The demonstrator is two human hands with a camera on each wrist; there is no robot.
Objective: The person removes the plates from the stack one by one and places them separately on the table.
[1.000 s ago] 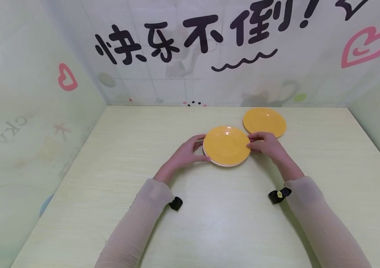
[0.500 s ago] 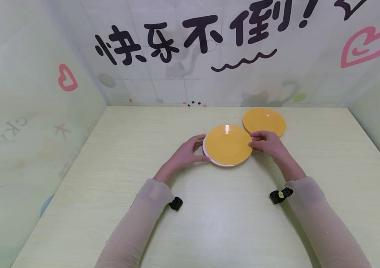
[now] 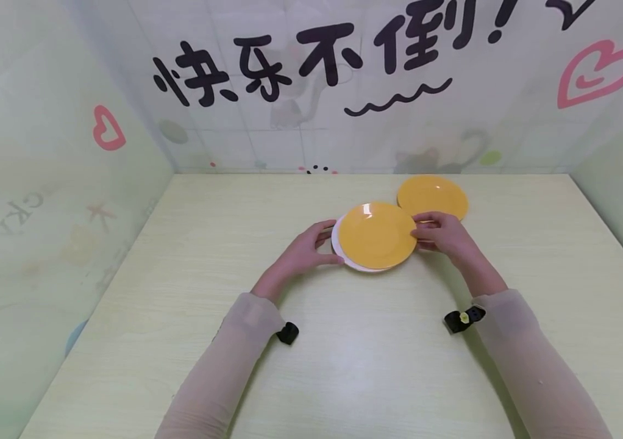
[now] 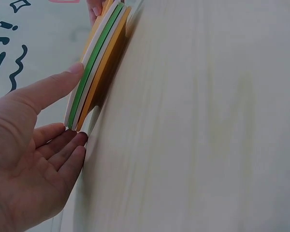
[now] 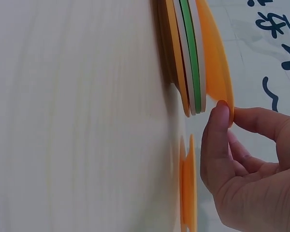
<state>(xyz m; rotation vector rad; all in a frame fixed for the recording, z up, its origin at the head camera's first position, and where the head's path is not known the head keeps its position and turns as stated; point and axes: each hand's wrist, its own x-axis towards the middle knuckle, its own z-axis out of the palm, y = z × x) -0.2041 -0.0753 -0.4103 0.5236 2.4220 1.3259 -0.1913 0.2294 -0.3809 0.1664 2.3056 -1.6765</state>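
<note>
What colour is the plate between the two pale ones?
Green; that plate shows best from the right wrist.

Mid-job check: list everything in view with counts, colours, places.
Plate stack: 4 plates, pale, green, pale, yellow from top, centre rear
Lifted plate: 1, yellow, above the plate stack
Rear plate: at least 1, yellow, rear right
Table: 1, pale wood, under the plates
Walls: 3, pale, back and sides
Lettering: 1 line, black, back wall
Hearts: 2, pink, left and back walls
Other prints: several, mixed colours, walls
Sleeves: 2, pale, foreground
Wrist devices: 2, black, sleeve cuffs
Left hand: 1, bare, at plate stack's left rim
Right hand: 1, bare, pinching lifted plate's edge
</note>
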